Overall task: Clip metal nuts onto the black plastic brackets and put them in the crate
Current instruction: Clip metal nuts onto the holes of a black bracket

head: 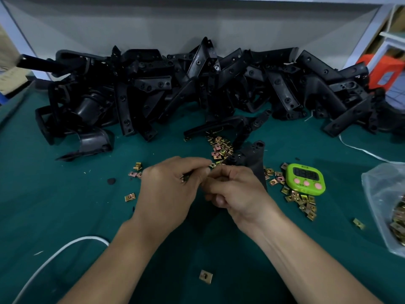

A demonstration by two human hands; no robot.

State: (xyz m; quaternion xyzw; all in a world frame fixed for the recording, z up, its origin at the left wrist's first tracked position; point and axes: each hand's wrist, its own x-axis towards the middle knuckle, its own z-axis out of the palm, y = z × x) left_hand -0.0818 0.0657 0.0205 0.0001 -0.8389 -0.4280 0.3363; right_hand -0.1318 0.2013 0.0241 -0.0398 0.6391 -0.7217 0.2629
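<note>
**Seat the nut square before you press**

Both your hands meet near the middle of the desk (65,205), a little toward its front edge. Your right hand (236,194) has its fingers curled round the lower part of a black bracket (255,156), whose upper end sticks out toward the back of the desk. Your left hand (168,189) is curled as well, with thumb and forefinger pinched together right beside the right hand's knuckles. A glint of gold inside the curl reads as a metal nut (184,177). The exact spot where nut meets plastic is hidden behind your fingers, so I cannot tell whether it is already on.

The step in hand looks like clipping. Hold the bracket firm with the right hand and let the left do the sliding. Line the open mouth of the nut up with the edge of the tab, level and not tilted, then push straight on until its hole sits over the bracket's hole. A skewed start will likely spring the clip or send it flying.

More nuts are close: a loose pile (221,148) just behind your hands and a scatter (303,201) beside the green timer (305,178). The heap of brackets (197,88) lines the back edge. No crate shows plainly.
</note>
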